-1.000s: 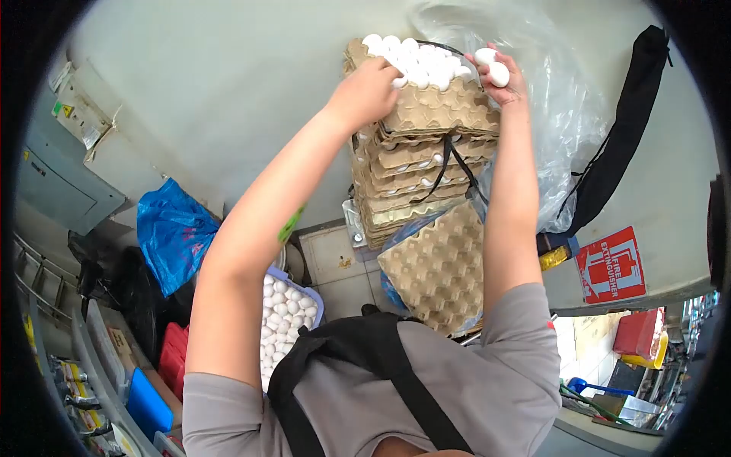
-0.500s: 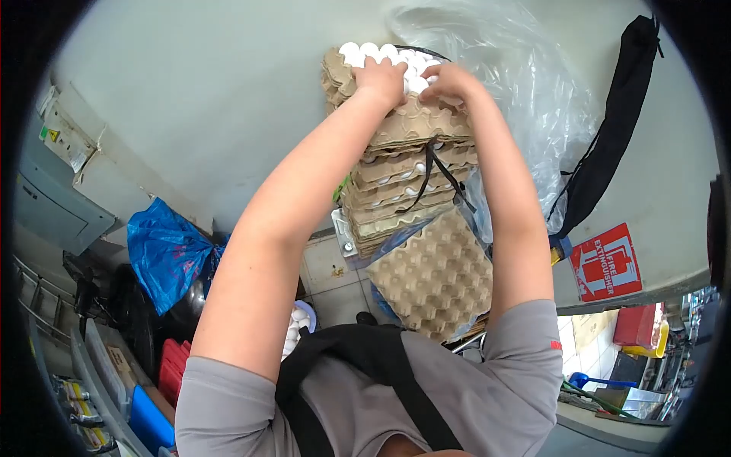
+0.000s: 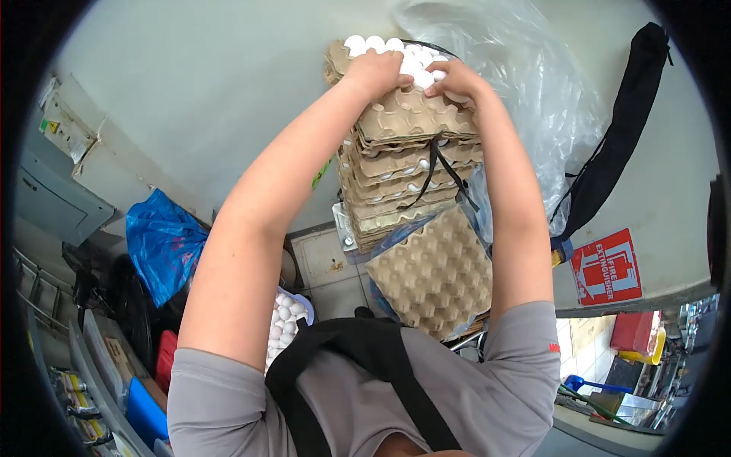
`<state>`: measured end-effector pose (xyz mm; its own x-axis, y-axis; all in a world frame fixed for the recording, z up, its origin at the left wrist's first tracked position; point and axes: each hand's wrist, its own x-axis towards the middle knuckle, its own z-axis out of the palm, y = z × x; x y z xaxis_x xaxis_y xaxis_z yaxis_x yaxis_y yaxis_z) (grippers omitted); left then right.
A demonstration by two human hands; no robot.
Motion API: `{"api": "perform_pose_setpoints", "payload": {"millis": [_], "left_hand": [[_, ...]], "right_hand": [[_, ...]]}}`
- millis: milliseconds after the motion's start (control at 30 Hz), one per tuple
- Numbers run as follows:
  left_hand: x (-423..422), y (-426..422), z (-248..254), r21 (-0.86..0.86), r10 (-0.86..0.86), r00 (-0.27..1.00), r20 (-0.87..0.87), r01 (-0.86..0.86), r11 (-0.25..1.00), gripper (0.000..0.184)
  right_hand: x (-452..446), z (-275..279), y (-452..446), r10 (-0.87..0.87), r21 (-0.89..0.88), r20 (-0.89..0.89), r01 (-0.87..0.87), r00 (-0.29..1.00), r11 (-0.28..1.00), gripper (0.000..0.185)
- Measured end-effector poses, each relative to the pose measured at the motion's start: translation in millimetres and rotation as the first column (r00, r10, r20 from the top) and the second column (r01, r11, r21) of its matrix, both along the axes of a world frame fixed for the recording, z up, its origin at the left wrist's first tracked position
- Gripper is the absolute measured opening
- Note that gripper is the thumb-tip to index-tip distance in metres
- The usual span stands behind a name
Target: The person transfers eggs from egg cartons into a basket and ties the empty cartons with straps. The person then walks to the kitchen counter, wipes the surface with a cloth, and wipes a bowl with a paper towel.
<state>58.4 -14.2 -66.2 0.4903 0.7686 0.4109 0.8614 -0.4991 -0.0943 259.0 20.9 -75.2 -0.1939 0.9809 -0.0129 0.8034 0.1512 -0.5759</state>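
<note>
White eggs (image 3: pixel 375 44) fill the top of a tall stack of brown cardboard egg trays (image 3: pixel 415 114) against the wall. My left hand (image 3: pixel 376 75) is curled over eggs at the near left of the top layer, its fingertips partly hidden. At the right side, my right hand (image 3: pixel 457 81) has its thumb and fingers bent around an egg (image 3: pixel 438 75). Between the two hands more eggs show. Lower trays in the stack also hold eggs, and a black strap (image 3: pixel 432 171) hangs down their front.
An upturned egg tray (image 3: pixel 432 274) lies in front of the stack. Below my left arm stands a purple-rimmed container (image 3: pixel 308 306) of eggs. Clear plastic sheeting (image 3: pixel 525 99) and a long black bag (image 3: pixel 620 129) hang at right; a blue bag (image 3: pixel 164 247) is at left.
My left hand has shifted slightly left and its fingers have curled more over the eggs. My right hand stays at the right side of the top tray. More of the egg container below shows now.
</note>
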Motion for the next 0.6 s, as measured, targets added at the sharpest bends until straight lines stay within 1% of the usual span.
{"api": "perform_pose_setpoints", "payload": {"millis": [33, 67, 100, 133, 200, 233, 267, 300, 333, 367, 400, 433, 467, 500, 533, 567, 600], "left_hand": [[-0.7, 0.0, -2.2, 0.07, -0.037, 0.999, -0.028, 0.039, 0.997, 0.046], [0.4, -0.6, -4.9, 0.071, -0.037, 0.999, -0.03, 0.039, 0.997, 0.046], [3.1, -4.5, -7.9, 0.11, -0.033, 0.999, -0.028, 0.035, 0.993, 0.044], [4.5, -7.3, -9.9, 0.147, -0.029, 0.999, -0.025, 0.032, 0.989, 0.041], [4.5, -6.7, -6.6, 0.13, -0.051, 0.997, -0.053, 0.058, 0.99, 0.039], [5.6, -7.6, -5.9, 0.114, -0.075, 0.994, -0.081, 0.084, 0.99, 0.037], [7.3, -9.4, -5.8, 0.11, -0.079, 0.994, -0.082, 0.087, 0.99, 0.037], [9.0, -9.2, -5.6, 0.103, -0.062, 0.99, -0.125, 0.075, 0.992, 0.036], [9.7, -8.7, -4.9, 0.099, -0.042, 0.985, -0.167, 0.059, 0.993, 0.035], [9.9, -9.2, -4.8, 0.101, -0.039, 0.985, -0.168, 0.057, 0.993, 0.035], [10.2, -8.2, -7.7, 0.133, -0.032, 0.989, -0.141, 0.051, 0.99, 0.035], [9.6, -6.7, -9.2, 0.165, -0.025, 0.993, -0.113, 0.044, 0.985, 0.035], [7.7, -4.0, -9.1, 0.168, -0.021, 0.994, -0.111, 0.039, 0.985, 0.035], [5.6, -0.3, -8.1, 0.159, -0.082, 0.988, -0.128, 0.102, 0.982, 0.034], [4.1, 1.7, -7.0, 0.148, -0.144, 0.979, -0.144, 0.165, 0.975, 0.033], [4.0, 3.2, -7.3, 0.148, -0.14, 0.98, -0.142, 0.161, 0.976, 0.033], [4.2, 4.0, -6.4, 0.136, -0.134, 0.982, -0.133, 0.152, 0.979, 0.034]], "right_hand": [[1.5, -1.1, 1.5, 0.001, 0.0, -0.002, -0.001, 1.0, 1.0, 0.062], [3.2, -1.3, 3.3, 0.04, 0.032, 0.018, -0.04, 0.999, 0.999, 0.062], [2.6, 0.1, 2.0, 0.078, 0.06, 0.04, -0.08, 0.996, 0.995, 0.061], [2.2, 1.4, 0.7, 0.078, 0.058, 0.04, -0.08, 0.996, 0.995, 0.061], [5.1, 1.1, -0.9, 0.061, -0.086, -0.088, -0.068, 0.994, 0.994, 0.06], [8.6, -5.6, 4.1, 0.057, -0.092, -0.088, -0.065, 0.994, 0.994, 0.06], [11.1, -12.1, 11.3, 0.116, 0.051, -0.038, -0.114, 0.993, 0.992, 0.059], [13.4, -16.9, 15.5, 0.169, 0.192, 0.02, -0.169, 0.985, 0.967, 0.059], [17.0, -22.1, 18.1, 0.17, 0.194, 0.02, -0.17, 0.985, 0.966, 0.059], [19.7, -26.3, 21.0, 0.193, 0.264, -0.034, -0.177, 0.981, 0.948, 0.056], [19.6, -27.4, 21.8, 0.22, 0.333, -0.087, -0.179, 0.972, 0.926, 0.054], [15.1, -18.1, 8.8, 0.223, 0.335, -0.086, -0.183, 0.971, 0.924, 0.054], [15.5, -9.0, -8.0, 0.098, 0.173, -0.308, -0.046, 0.946, 0.984, 0.054], [14.2, 0.0, -25.8, -0.061, -0.021, -0.491, 0.059, 0.869, 0.998, 0.053], [15.5, 1.4, -34.2, -0.067, -0.029, -0.593, 0.062, 0.803, 0.998, 0.055], [17.6, 1.4, -38.1, -0.064, -0.029, -0.591, 0.059, 0.804, 0.998, 0.055], [19.6, 3.1, -41.5, -0.022, 0.011, -0.719, 0.042, 0.695, 0.999, 0.056]]}}
